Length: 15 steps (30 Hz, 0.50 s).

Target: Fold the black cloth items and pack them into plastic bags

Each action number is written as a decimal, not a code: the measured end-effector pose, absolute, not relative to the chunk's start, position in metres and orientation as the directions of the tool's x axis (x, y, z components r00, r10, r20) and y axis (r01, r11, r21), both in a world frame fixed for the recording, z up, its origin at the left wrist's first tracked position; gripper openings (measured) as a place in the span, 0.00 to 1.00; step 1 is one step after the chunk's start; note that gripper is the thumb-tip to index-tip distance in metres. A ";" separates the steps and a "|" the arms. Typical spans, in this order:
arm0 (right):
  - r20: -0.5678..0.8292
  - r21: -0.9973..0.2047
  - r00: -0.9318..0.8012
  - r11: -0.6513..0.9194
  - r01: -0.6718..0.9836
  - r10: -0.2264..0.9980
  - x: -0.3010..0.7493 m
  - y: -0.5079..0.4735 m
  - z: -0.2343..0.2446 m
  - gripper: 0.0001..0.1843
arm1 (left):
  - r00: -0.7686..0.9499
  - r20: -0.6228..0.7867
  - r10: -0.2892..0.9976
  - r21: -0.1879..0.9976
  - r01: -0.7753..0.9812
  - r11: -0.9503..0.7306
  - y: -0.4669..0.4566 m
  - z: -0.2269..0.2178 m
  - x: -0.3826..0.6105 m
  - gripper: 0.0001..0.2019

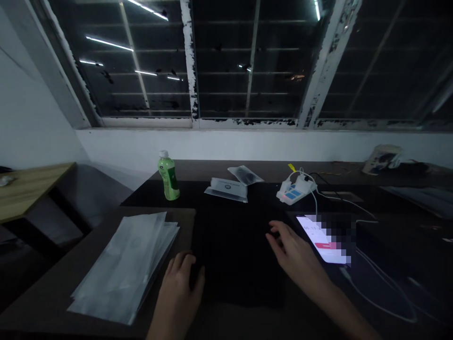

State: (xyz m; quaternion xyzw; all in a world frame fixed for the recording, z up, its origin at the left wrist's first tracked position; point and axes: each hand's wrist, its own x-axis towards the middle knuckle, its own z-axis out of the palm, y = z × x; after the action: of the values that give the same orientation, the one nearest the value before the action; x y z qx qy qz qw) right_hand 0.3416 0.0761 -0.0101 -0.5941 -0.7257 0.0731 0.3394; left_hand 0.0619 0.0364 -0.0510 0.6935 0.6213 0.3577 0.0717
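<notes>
A flat black sheet (240, 264), possibly cloth, lies on the dark table between my two hands; its edges are hard to make out. At its left side is my left hand (181, 283), thumb apart from loosely bent fingers, holding nothing I can see. My right hand (292, 250) is over the sheet's right side, also with thumb and fingers apart and nothing in them. To the left of my left hand lies a stack of translucent plastic bags (120, 264). A lit phone (318, 238), partly blurred out, rests just beyond my right wrist.
Toward the back stand a green bottle (169, 177) and a white power strip (293, 190) with plugs and cables. Two small folded plastic packets, one being a printed packet (228, 190), lie between them. A white cable (382, 309) curves across the right side. Windows rise behind the table.
</notes>
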 end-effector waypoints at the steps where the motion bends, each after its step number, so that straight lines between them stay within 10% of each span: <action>1: 0.452 -0.446 -0.122 0.342 0.827 0.883 0.336 0.069 -0.011 0.13 | -0.054 0.416 0.908 0.552 0.809 -0.204 0.034 -0.056 0.060 0.08; 7: 0.474 -0.071 -0.491 0.587 0.806 0.731 0.285 0.041 -0.017 0.16 | -0.059 0.505 0.861 0.542 0.798 -0.263 0.026 -0.060 0.064 0.16; 15: 0.593 -0.276 -0.063 0.276 0.921 0.803 0.352 0.089 0.009 0.07 | 0.328 0.483 0.812 0.298 0.810 -0.505 0.015 -0.037 0.059 0.11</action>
State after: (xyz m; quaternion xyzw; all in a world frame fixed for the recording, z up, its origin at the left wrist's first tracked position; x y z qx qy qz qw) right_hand 0.3521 0.0894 0.0086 -0.5953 -0.7238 -0.0874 0.3379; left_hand 0.0587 0.0153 -0.0369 0.8149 0.4976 0.2972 0.0012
